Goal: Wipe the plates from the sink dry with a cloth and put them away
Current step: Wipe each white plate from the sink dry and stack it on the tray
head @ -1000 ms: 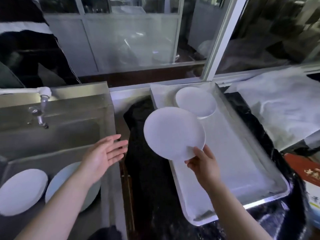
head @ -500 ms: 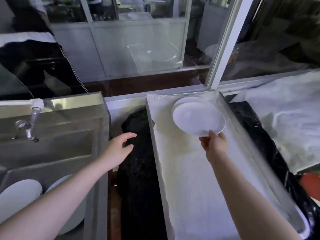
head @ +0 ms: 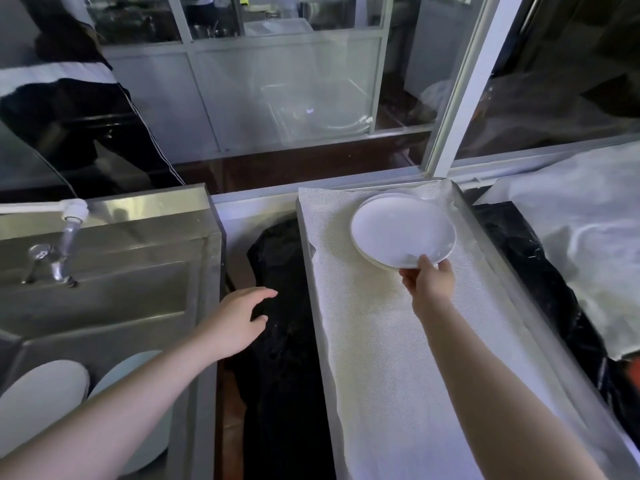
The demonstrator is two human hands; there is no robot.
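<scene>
Sink plates: 2 round white plates (head: 41, 407) lie in the steel sink basin (head: 104, 306) at the near left, partly hidden by the left forearm.
Dark cloth: a black crumpled cloth (head: 284, 375) lies on the counter between sink and tray.
Left hand: the left hand (head: 239, 323) hovers over the sink's right edge and the cloth, fingers loosely spread, holding nothing.
Tray: a long metal tray (head: 519, 306) lined with white woven cloth (head: 381, 375) sits to the right.
Right hand: the right hand (head: 429, 282) pinches the near rim of a round white plate (head: 401, 230).
Held plate: it sits on a stack of like plates at the tray's far end.
Tap: a white tap (head: 71, 216) stands above the basin's far side.
</scene>
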